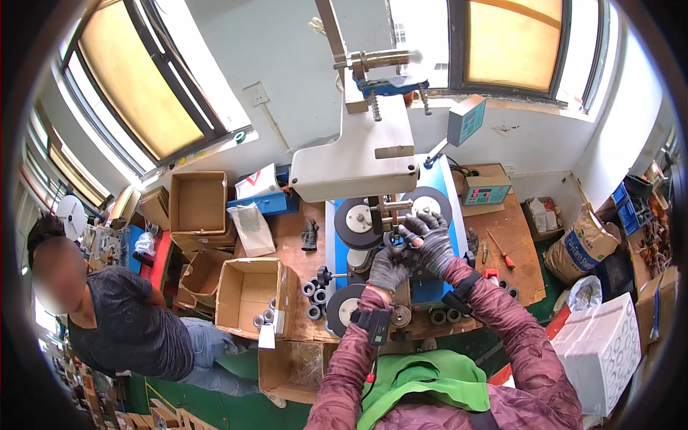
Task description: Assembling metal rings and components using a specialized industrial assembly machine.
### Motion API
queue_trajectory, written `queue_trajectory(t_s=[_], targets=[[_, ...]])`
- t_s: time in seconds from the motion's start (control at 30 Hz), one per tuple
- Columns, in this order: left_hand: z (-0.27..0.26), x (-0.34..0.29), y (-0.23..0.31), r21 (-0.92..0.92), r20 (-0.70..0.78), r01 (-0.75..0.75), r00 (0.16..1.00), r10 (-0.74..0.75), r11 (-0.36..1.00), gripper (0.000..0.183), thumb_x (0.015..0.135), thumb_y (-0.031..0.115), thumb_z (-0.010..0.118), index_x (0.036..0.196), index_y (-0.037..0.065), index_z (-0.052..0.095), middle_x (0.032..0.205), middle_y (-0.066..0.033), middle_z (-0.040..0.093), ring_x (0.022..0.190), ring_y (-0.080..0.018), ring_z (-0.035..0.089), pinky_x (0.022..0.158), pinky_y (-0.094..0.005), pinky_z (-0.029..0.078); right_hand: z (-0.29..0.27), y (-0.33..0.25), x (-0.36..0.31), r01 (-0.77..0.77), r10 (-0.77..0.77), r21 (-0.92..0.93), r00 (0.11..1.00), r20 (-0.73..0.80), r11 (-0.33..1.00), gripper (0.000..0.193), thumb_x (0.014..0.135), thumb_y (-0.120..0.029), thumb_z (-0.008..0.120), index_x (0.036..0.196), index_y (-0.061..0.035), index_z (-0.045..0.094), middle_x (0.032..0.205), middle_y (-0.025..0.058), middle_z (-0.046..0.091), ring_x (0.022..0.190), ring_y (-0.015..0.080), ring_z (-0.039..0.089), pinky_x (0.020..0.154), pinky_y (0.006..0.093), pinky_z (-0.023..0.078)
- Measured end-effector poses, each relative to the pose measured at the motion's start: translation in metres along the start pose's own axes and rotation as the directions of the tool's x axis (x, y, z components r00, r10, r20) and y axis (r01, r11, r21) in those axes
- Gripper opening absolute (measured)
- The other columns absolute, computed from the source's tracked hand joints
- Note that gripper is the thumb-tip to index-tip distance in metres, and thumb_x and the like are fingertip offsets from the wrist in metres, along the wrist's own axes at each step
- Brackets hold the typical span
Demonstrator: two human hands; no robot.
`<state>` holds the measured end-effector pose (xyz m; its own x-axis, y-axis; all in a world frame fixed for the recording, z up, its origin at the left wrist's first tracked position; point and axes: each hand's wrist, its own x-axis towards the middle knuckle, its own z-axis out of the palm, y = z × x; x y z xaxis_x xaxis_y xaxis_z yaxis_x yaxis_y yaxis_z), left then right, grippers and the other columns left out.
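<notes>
Both my hands, in grey work gloves, are close together at the middle of a white and blue bench machine (352, 166). My left hand (389, 268) is closed just below the machine's metal spindle (394, 206). What it grips is mostly hidden by the fingers. My right hand (433, 245) lies beside it with curled fingers in front of the right black wheel (428, 203). Its thumb and fingertips come together near the spindle, and anything between them is too small to name. Another black wheel (357, 223) stands left of the spindle, and a third wheel (347, 309) sits nearer me.
Several grey rings (313, 312) lie on the wooden bench left of the machine. An open cardboard box (248, 288) stands farther left, near a loose dark glove (309, 235). A screwdriver (507, 259) and a control box (486, 190) are at right. Another person (129, 315) stands at left.
</notes>
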<state>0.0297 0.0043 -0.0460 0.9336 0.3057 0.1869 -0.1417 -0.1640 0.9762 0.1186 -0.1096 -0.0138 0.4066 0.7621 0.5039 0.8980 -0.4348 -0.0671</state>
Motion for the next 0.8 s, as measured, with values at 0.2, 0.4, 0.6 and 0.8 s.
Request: queue_trajectory(t_s=[0.2, 0.4, 0.6, 0.8], targets=[[-0.07, -0.085, 0.094, -0.83, 0.302, 0.42, 0.891, -0.338, 0.367, 0.032, 0.081, 0.015, 0.052, 0.108, -0.002, 0.049, 0.112, -0.0198, 0.05, 0.103, -0.0321, 0.051, 0.09, -0.045, 0.041, -0.005, 0.016, 0.001, 0.065, -0.065, -0.052, 0.998, 0.004, 0.997, 0.051, 0.064, -0.026, 0.06, 0.114, -0.0294, 0.052, 0.122, 0.0052, 0.048, 0.109, 0.0242, 0.044, 0.092, 0.0434, 0.027], [-0.146, -0.226, -0.018, -0.675, -0.191, 0.348, 0.769, -0.61, 0.651, 0.027, 0.081, 0.025, 0.056, 0.092, 0.001, 0.059, 0.087, -0.0111, 0.062, 0.075, -0.0167, 0.059, 0.069, -0.0278, 0.047, -0.007, 0.01, 0.009, 0.053, -0.053, -0.018, 0.998, -0.015, 0.998, 0.05, 0.06, -0.026, 0.063, 0.109, -0.0279, 0.056, 0.12, 0.005, 0.05, 0.109, 0.025, 0.044, 0.093, 0.0434, 0.027], [-0.068, -0.264, -0.048, -0.528, 0.517, 0.843, 0.413, -0.75, 0.101, 0.038, 0.084, 0.039, 0.049, 0.087, 0.003, 0.058, 0.064, -0.0017, 0.052, 0.057, -0.0114, 0.05, 0.054, -0.0247, 0.041, -0.008, 0.01, 0.008, 0.024, -0.021, -0.045, 0.997, 0.074, 0.999, 0.055, 0.058, -0.025, 0.065, 0.112, -0.0265, 0.054, 0.122, 0.006, 0.048, 0.11, 0.0264, 0.042, 0.095, 0.0442, 0.026], [-0.139, -0.2, -0.056, -0.326, 0.172, 0.837, 0.51, -0.843, 0.44, 0.038, 0.081, 0.042, 0.054, 0.089, 0.005, 0.058, 0.057, -0.0012, 0.05, 0.04, -0.0112, 0.043, 0.037, -0.022, 0.033, -0.013, 0.011, 0.004, -0.002, 0.003, -0.012, 0.998, 0.071, 1.0, 0.056, 0.058, -0.025, 0.068, 0.112, -0.0272, 0.054, 0.124, 0.0032, 0.046, 0.114, 0.0266, 0.039, 0.095, 0.0443, 0.026]])
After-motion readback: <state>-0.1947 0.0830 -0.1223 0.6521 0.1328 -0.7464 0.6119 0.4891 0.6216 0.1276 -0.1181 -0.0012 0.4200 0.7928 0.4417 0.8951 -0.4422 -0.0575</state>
